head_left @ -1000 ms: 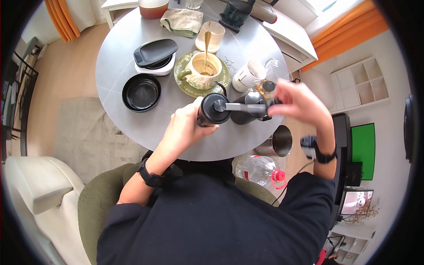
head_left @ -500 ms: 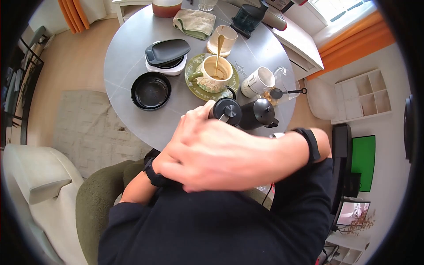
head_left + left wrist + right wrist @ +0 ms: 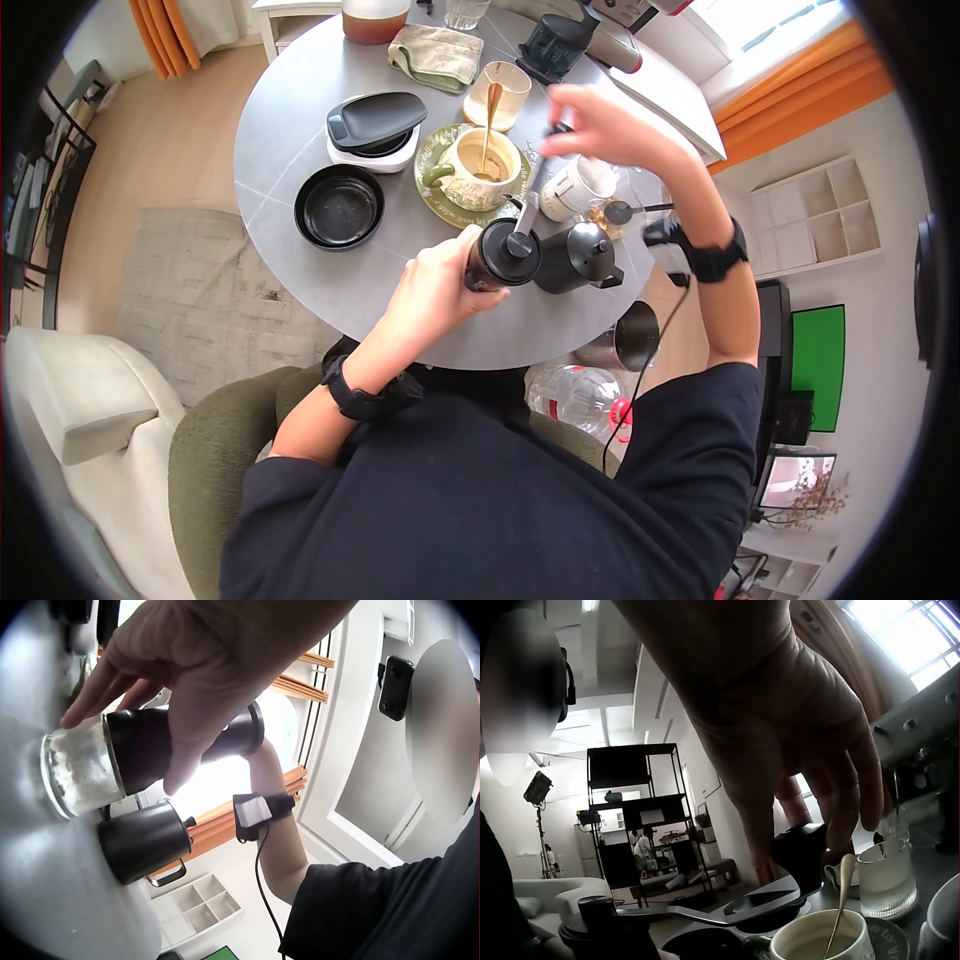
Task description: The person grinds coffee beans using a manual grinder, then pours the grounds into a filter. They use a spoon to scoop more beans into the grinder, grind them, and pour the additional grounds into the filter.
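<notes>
My left hand [image 3: 435,290] grips the black body of a hand coffee grinder [image 3: 505,255], held upright near the table's front edge. In the left wrist view its clear lower jar [image 3: 79,769] shows pale bits inside, close to the tabletop. A metal crank [image 3: 529,208] on its top points toward the far side. At the crank's end my right hand [image 3: 612,130] holds the black knob [image 3: 799,851] between thumb and fingers. Just right of the grinder stands a black lidded pot [image 3: 578,260]. Beyond the grinder, a cup [image 3: 462,190] with a gold spoon [image 3: 489,120] sits on a green plate [image 3: 430,200].
To the left are a round black dish [image 3: 340,208] and a white scale [image 3: 375,160] bearing a dark scoop-shaped tray [image 3: 378,118]. A white mug [image 3: 570,192], a ribbed glass [image 3: 497,97] and a folded cloth [image 3: 437,57] stand farther back. A water bottle [image 3: 575,400] is below the table.
The right hand has swung the crank around from the right, past the body side, to the far side. My left hand keeps its grip on the grinder.
</notes>
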